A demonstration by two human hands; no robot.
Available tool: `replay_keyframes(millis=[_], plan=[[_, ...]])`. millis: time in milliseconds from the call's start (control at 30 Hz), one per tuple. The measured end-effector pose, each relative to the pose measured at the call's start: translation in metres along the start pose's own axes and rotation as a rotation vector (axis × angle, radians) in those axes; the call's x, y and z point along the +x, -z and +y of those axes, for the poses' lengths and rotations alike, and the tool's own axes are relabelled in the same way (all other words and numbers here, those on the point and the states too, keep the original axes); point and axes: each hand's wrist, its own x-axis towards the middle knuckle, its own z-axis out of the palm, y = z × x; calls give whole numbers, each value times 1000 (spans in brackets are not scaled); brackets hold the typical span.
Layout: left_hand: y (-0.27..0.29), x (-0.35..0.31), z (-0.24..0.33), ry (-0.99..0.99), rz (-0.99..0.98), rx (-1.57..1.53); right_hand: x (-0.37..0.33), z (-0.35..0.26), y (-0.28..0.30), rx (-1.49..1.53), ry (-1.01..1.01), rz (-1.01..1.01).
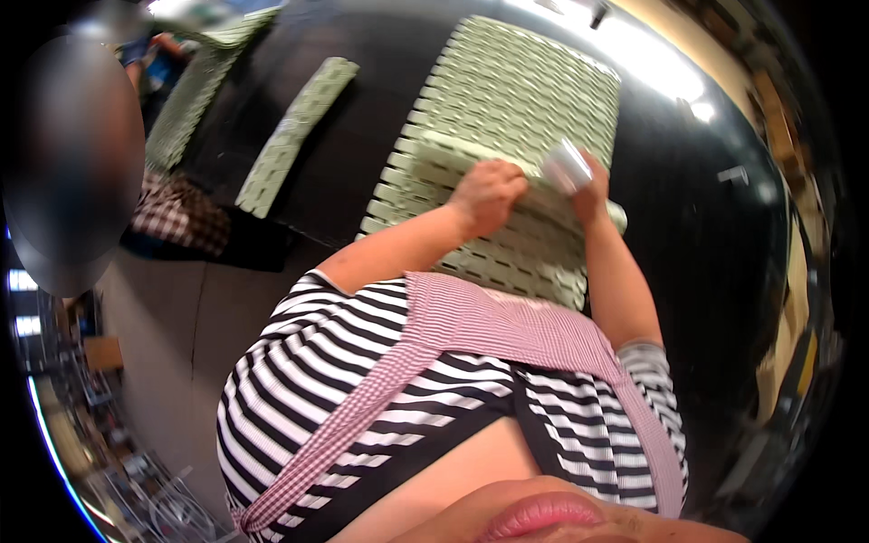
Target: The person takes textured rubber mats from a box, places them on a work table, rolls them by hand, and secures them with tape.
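Head view, left hand [489, 196]: fingers are being curled at the fold; whether anything is being pinched cannot be told.
Right hand [594, 192]: a shiny, translucent cylindrical roll [568, 168] is being grasped.
Pale-green, slotted, folded sheet [525, 81]: is being supported beneath both hands by a glossy black tabletop [706, 235].
Pale-green slotted strip [294, 136]: is lying leftward, apart.

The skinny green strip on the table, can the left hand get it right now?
Probably yes, with a stretch: between the left hand and the green strip, I see only part of the green sheet and dark tabletop, nothing tall blocking.
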Motion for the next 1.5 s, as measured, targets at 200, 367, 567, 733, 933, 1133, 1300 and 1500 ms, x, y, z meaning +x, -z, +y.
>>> replay_keyframes(millis=[200,367,567,733,933,1133,1300,1500], plan=[[-21,10,-23,36,-258,246,68,13,9,334,-169,85],[-16,62,-44,102,-412,291,20,-39,-16,-48,223,60],[-9,104,-59,128,-507,230,-47,-37,-26,-466,475,-123],[34,63,-8,246,-621,-16,-100,-85,-24,-333,454,-138],[34,25,-9,234,-628,-221,-129,-67,-45,-297,403,-124],[28,20,-3,139,-183,-14,-26,-50,-30,678,-241,-26],[-14,-10,11,-24,-28,307,52,-27,-16,433,-171,54],[-24,59,-44,79,-291,242,28,-41,-13,314,40,-55]])
